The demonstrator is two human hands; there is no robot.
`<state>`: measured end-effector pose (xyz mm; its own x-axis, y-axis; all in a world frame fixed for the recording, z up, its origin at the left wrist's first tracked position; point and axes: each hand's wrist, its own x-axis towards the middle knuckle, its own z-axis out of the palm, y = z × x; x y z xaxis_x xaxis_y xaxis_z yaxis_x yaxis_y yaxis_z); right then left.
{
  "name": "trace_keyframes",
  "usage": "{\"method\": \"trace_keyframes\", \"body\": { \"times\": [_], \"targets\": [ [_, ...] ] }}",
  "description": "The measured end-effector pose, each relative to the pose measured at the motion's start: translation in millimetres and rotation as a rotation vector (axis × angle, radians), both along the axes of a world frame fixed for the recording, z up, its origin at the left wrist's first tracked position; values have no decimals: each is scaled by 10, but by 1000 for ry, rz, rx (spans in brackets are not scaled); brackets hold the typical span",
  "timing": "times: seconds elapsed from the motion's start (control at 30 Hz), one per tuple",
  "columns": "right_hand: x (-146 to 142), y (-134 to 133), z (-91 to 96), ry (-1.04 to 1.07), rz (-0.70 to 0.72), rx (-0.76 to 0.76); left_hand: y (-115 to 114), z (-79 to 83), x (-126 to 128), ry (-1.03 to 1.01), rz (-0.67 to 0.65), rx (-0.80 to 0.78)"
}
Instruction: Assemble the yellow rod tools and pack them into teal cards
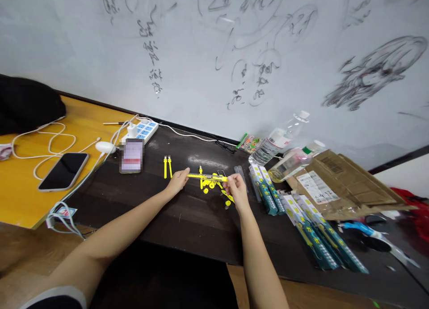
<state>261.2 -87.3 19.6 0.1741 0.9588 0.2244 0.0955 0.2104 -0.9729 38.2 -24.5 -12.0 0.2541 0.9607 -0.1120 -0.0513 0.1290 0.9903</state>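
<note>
My left hand point(177, 182) and my right hand point(237, 189) each pinch one end of a thin yellow strip point(207, 177), held level just above the dark table point(187, 219). Several small yellow rings and pieces point(214, 187) lie under and between the hands. Two yellow pins point(167, 166) lie side by side to the left of my left hand. Both hands are closed on the strip's ends.
Green-and-yellow packs point(268, 188) and more packs point(318, 233) lie to the right, near two plastic bottles point(278, 141) and a cardboard box point(342, 184). On the left are a phone point(63, 171), white cables, a power strip point(142, 131) and a black bag point(27, 103).
</note>
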Motion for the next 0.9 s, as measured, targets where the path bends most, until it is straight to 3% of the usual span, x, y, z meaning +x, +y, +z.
{"method": "trace_keyframes", "body": {
  "times": [0.37, 0.63, 0.9],
  "targets": [
    [9, -2, -7, 0, -40, 17, -12, 17, 7, -10, -3, 20],
    [20, -22, 17, 154, 70, 9, -23, 53, 3, 4, 6, 17],
    [33, -28, 34, 174, 58, 35, -23, 58, 5, 12, 10, 36]
  ]
}}
